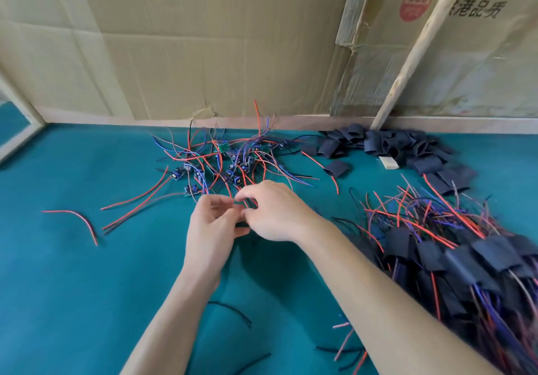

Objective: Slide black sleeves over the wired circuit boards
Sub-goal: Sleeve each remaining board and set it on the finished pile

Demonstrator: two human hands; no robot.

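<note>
Cardboard sheets [203, 39] are standing as a back wall behind your work area, w/ a pale wooden strip [419, 45] leaning diagonally across them on the right. The teal tabletop [87, 272] is spreading across the whole lower view.

At far right, a big heap of sleeved boards [465, 258] is lying w/ red, blue and black leads fanning out toward the center. Behind it, by the wall, a pile of empty black sleeves [401, 147] is sitting around the strip's foot; one lone sleeve [336, 168] is lying apart, just left of the pile. A small pale wood block [388, 162] is resting at the pile's front edge.

Center-back, a tangle of bare wired circuit boards [221, 162] is sprawling, wires sticking up and outward.

Your left hand [211, 229] and right hand [273, 211] are meeting just in front of that tangle, fingertips pinching together on red wires [247, 201] at its near edge. Both hands are curled and grasping, but what exactly sits between them beyond the wires, can't tell: fingers are covering it.

Loose bits: a red wire scrap [78, 220] is lying alone at left, a black wire piece [233, 312] between your forearms.
</note>
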